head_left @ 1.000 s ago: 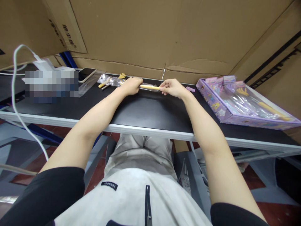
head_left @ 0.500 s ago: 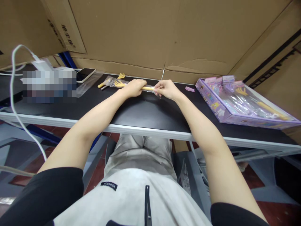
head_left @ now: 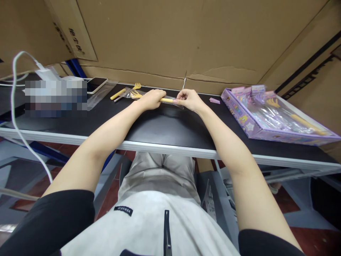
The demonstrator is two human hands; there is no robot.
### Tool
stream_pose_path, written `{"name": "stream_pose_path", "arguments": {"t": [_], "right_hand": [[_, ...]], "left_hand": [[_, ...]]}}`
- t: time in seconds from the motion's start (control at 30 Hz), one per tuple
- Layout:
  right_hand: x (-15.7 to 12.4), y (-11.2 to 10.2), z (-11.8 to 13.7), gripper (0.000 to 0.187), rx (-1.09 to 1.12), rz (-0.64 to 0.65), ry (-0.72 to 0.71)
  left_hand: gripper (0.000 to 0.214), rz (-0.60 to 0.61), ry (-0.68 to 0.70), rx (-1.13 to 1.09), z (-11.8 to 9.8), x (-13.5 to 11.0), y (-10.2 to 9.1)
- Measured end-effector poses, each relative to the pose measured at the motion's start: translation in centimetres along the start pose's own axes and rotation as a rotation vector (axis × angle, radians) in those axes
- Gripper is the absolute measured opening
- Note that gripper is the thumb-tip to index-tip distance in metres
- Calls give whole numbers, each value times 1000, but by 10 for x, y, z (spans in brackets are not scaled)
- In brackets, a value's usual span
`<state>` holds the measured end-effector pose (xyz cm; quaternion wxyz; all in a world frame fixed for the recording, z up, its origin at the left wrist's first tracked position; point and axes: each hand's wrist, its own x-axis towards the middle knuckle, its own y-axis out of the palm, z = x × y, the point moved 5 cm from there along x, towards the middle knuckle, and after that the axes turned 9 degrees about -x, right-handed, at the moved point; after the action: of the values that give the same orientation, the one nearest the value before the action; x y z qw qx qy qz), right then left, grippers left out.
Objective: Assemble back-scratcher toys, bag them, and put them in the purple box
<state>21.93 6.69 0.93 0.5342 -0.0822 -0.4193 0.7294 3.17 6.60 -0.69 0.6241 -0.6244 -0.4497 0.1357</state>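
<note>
A yellow back scratcher [head_left: 167, 100] in a clear plastic sleeve lies across the black table in front of me. My left hand [head_left: 153, 99] is closed around its middle, with the claw-shaped head showing to the left and the handle to the right. With thumb and fingers, my right hand [head_left: 188, 100] pinches the sleeve at the handle's right end; clear film sticks out below the fingertips. Behind and left of my left hand lies a second back scratcher, its yellow handle [head_left: 117, 94] and yellow claw [head_left: 136, 86] visible, the part between them partly covered.
A purple display box [head_left: 246, 124] at the right holds several wrapped back scratchers. A small pink-purple piece [head_left: 214, 101] lies left of it. At the left are a phone [head_left: 97, 85], a flat clear sleeve [head_left: 101, 95], a white cable [head_left: 13, 92] and a blurred-out area. Cardboard [head_left: 170, 42] walls the back.
The right hand's fingers have shifted slightly at the sleeve's end, and more loose film shows under them. My left hand keeps its grip in about the same place.
</note>
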Motion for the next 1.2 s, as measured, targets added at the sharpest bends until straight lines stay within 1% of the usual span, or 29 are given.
{"name": "stream_pose_path", "arguments": {"t": [0.17, 0.23, 0.3, 0.4, 0.57, 0.67, 0.8, 0.9, 0.97, 1.07, 1.13, 1.2], "right_hand": [[5, -6, -9, 59, -98, -75, -67], [6, -6, -10, 63, -115, -83, -104], [5, -3, -10, 67, -115, -59, -143], [4, 5, -10, 71, -97, 12, -198], [0, 15, -3, 76, -78, 112, -269], [-5, 20, 5, 70, -119, 136, -302], [-15, 24, 22, 50, -231, 147, -401], [-22, 27, 36, 36, -302, 144, -457], [-25, 27, 43, 28, -351, 146, -439], [-27, 29, 49, 19, -418, 172, -371], [-28, 29, 51, 16, -434, 188, -348], [-29, 30, 51, 17, -427, 201, -345]], "left_hand": [[30, 14, 49, -6, -5, 0, 1], [32, 16, 70, 0, -6, 0, 3], [32, 19, 85, 10, -7, 0, 4], [32, 24, 97, 16, -6, 0, 7], [36, 29, 122, 57, -6, 2, 11], [34, 6, 105, 116, -11, 0, 11], [35, -28, 10, 154, -20, -3, 9], [39, -25, -45, 125, -23, -3, 9], [39, 11, -41, 61, -21, -3, 11], [37, 48, 13, -62, -17, -2, 13], [35, 45, 45, -125, -16, -2, 11], [36, 51, 59, -173, -17, -2, 8]]}}
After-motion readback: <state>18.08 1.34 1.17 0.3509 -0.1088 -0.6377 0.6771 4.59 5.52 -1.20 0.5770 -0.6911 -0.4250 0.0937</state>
